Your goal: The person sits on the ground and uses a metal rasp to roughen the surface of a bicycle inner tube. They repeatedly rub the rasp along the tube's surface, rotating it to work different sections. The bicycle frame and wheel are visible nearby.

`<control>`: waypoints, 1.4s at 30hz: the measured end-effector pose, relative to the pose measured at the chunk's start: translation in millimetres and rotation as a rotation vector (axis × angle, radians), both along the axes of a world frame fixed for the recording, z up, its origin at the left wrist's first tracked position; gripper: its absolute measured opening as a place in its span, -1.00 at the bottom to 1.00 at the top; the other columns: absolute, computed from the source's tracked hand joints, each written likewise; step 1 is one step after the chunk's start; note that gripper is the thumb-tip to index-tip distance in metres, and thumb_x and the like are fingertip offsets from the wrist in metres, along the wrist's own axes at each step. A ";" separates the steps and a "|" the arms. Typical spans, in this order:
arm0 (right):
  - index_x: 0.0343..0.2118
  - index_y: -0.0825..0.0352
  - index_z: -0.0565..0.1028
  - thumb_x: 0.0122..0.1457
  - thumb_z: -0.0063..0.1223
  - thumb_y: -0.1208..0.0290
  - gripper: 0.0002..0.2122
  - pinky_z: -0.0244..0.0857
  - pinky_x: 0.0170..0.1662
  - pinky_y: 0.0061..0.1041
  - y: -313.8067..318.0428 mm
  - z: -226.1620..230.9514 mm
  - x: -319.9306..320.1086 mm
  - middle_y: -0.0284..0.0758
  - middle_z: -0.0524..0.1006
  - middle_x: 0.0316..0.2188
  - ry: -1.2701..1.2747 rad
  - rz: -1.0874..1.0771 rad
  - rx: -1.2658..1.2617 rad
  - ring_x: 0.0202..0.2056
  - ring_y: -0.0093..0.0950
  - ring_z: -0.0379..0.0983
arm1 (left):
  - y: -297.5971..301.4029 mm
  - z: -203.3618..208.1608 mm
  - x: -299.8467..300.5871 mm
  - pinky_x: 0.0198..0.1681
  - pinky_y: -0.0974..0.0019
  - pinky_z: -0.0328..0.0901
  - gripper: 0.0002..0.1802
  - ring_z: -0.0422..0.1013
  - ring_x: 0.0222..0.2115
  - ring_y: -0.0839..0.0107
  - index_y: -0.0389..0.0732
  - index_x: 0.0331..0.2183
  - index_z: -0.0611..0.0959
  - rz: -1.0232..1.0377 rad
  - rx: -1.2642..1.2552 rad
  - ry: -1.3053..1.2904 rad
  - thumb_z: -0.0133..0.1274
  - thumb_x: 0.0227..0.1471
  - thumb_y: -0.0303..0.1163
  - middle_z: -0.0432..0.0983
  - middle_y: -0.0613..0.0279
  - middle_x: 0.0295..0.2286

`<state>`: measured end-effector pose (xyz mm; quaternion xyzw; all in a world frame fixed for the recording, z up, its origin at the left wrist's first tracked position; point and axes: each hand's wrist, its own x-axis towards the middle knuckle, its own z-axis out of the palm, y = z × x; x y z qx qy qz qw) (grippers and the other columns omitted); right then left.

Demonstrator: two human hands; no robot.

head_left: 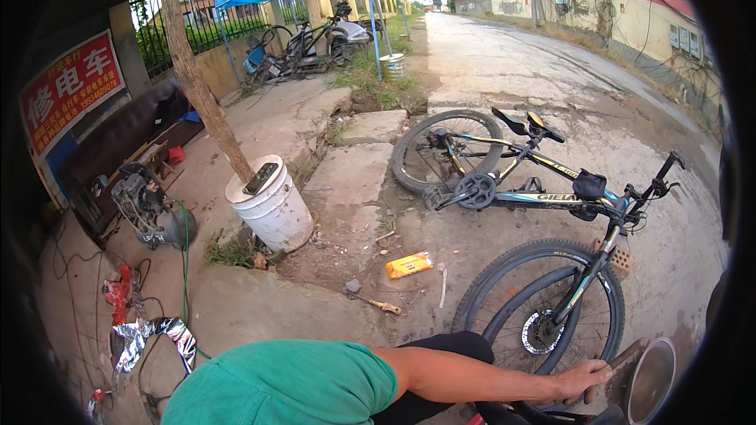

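My left arm, in a green sleeve (283, 382), reaches across to the lower right. There my left hand (584, 382) is closed around the end of the handle of a round metal pan (652, 382), beside the front wheel of a bicycle. The bicycle (551, 198) lies on its side on the concrete. Across its front wheel (474, 291) curves a dark band like an inner tube (512, 311). Black rubber-like loops show partly under my forearm at the lower edge. My right hand is out of sight.
A wooden-handled tool (386, 308) and a yellow packet (409, 265) lie on the ground. Left of them stand a white bucket (276, 216) around a wooden post (197, 79) and an air compressor (153, 208) with a green hose (187, 267). A perforated brick (622, 261) sits by the fork.
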<state>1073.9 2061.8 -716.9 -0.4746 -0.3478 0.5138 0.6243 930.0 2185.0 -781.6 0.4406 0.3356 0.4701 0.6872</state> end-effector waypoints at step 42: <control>-0.02 0.52 0.60 0.21 0.25 0.61 -0.72 0.47 -0.10 -0.61 1.9 12.2 -30.7 -0.31 0.66 -0.21 0.176 -0.075 0.217 -0.23 -0.64 0.57 | -80.5 121.8 -64.6 -0.56 0.55 0.20 -0.27 0.31 -0.58 0.69 -0.42 0.31 0.28 0.004 0.258 0.303 0.15 0.22 -0.38 0.54 0.21 -0.28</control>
